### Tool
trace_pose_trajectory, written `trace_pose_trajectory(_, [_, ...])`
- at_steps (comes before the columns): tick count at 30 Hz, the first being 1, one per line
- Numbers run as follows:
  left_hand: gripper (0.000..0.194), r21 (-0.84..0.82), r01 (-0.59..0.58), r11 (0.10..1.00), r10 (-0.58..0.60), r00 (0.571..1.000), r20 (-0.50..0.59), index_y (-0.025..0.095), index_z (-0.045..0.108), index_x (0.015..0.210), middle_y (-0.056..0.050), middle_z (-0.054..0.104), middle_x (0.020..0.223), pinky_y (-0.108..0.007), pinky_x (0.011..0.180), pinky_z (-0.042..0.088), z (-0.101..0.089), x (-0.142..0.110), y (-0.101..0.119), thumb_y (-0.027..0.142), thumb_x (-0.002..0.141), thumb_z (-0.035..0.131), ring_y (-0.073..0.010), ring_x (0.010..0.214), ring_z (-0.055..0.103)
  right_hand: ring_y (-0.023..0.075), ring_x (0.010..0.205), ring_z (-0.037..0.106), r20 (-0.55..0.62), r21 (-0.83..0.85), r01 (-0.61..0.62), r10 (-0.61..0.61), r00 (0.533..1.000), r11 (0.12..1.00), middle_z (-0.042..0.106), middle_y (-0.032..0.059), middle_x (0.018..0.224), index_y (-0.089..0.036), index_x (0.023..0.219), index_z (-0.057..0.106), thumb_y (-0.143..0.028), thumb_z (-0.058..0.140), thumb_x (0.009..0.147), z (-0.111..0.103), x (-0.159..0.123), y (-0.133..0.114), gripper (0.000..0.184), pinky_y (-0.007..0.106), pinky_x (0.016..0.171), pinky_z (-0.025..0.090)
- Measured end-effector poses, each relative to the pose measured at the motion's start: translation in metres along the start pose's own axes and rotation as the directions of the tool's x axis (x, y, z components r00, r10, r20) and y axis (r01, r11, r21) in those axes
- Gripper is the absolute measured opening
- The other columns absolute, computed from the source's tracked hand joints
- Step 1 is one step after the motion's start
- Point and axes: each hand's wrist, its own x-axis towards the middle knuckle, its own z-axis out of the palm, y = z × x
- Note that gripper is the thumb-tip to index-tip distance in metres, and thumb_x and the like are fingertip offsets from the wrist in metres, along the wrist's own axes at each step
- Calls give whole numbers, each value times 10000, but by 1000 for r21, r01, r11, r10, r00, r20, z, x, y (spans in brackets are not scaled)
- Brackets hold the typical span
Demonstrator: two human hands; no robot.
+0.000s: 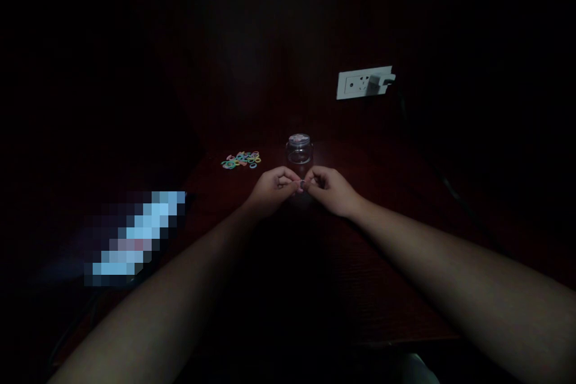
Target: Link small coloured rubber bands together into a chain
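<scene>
My left hand (276, 188) and my right hand (331, 188) meet over the dark red table, fingertips pinched together. Between them is a small pink hair tie (302, 181), gripped from both sides and mostly hidden by the fingers. Just behind the hands stands a clear jar (299, 153) with its lid on. Left of the jar lies a loose pile of small coloured hair ties (242, 160), in pink, yellow, green and blue.
A lit, pixelated screen (139, 237) sits at the table's left, beside my left forearm. On the back wall is a white socket panel (355, 84) with a plug (381, 81) in it. A dark cable (450, 189) runs down the right side. The surroundings are very dark.
</scene>
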Motion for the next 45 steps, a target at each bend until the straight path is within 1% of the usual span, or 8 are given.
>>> trace_pose_trajectory(4, [194, 4, 0, 1000, 0, 999, -53, 115, 555, 787, -23, 635, 682, -201, 554, 422, 1, 1, 1, 270, 702, 636, -85, 593, 567, 76, 508, 409, 14, 44, 8, -9, 1000, 999, 505, -18, 584, -142, 732, 536, -261, 552, 717, 1, 0, 1, 121, 205, 477, 308])
trace_pose_trajectory(10, [191, 28, 20, 999, -18, 997, -74, 118, 554, 786, -46, 656, 703, -211, 551, 433, 1, 2, 0, 272, 704, 633, -96, 598, 579, 77, 516, 409, -30, -28, 24, -24, 999, 999, 509, -12, 585, -142, 702, 544, -242, 548, 715, 1, 1, 2, 100, 204, 480, 307])
trace_pose_trajectory(16, [228, 30, 10, 999, -9, 999, -35, 117, 550, 764, -46, 655, 710, -200, 542, 426, 0, 0, 0, 285, 670, 671, -93, 601, 582, 76, 503, 386, -60, -76, 14, -19, 998, 997, 462, -31, 546, -151, 667, 522, -274, 544, 718, 0, 1, 1, 135, 209, 480, 293])
trace_pose_trajectory(22, [283, 45, 26, 999, -24, 999, -47, 117, 585, 814, -17, 632, 674, -206, 573, 434, 1, 0, 0, 272, 618, 719, -91, 610, 580, 77, 501, 389, -61, -90, 2, -7, 998, 996, 459, -30, 550, -156, 649, 508, -248, 540, 703, -1, 2, 2, 112, 213, 481, 300])
trace_pose_trajectory(30, [268, 44, 69, 997, -67, 996, -63, 125, 586, 779, -14, 644, 651, -202, 526, 413, 1, -1, 1, 291, 615, 720, -98, 569, 575, 92, 557, 449, -75, -9, 24, -25, 997, 1000, 544, 7, 645, -133, 791, 599, -238, 535, 705, 0, 2, 3, 150, 224, 526, 363])
trace_pose_trajectory(36, [265, 5, 93, 996, -93, 993, -79, 129, 577, 734, -2, 639, 615, -194, 502, 399, 2, -1, 3, 272, 582, 740, -85, 520, 554, 95, 558, 447, -59, -18, 38, -39, 998, 999, 551, 10, 636, -138, 742, 600, -250, 546, 705, -1, 2, 4, 130, 225, 522, 355])
trace_pose_trajectory(41, [262, 43, 83, 996, -80, 995, -67, 121, 573, 736, -8, 629, 607, -183, 495, 383, 2, -1, 3, 285, 601, 727, -82, 524, 551, 94, 550, 433, -66, -33, 46, -48, 997, 998, 524, -4, 592, -144, 723, 579, -230, 549, 696, -1, 2, 3, 95, 222, 512, 338])
trace_pose_trajectory(45, [234, 83, 50, 995, -49, 999, -16, 116, 575, 751, -48, 659, 695, -188, 516, 397, 0, -3, 4, 298, 654, 684, -94, 584, 577, 91, 546, 431, -62, -25, 48, -50, 997, 999, 523, -8, 585, -148, 702, 556, -242, 557, 699, 0, 2, 1, 94, 220, 509, 335])
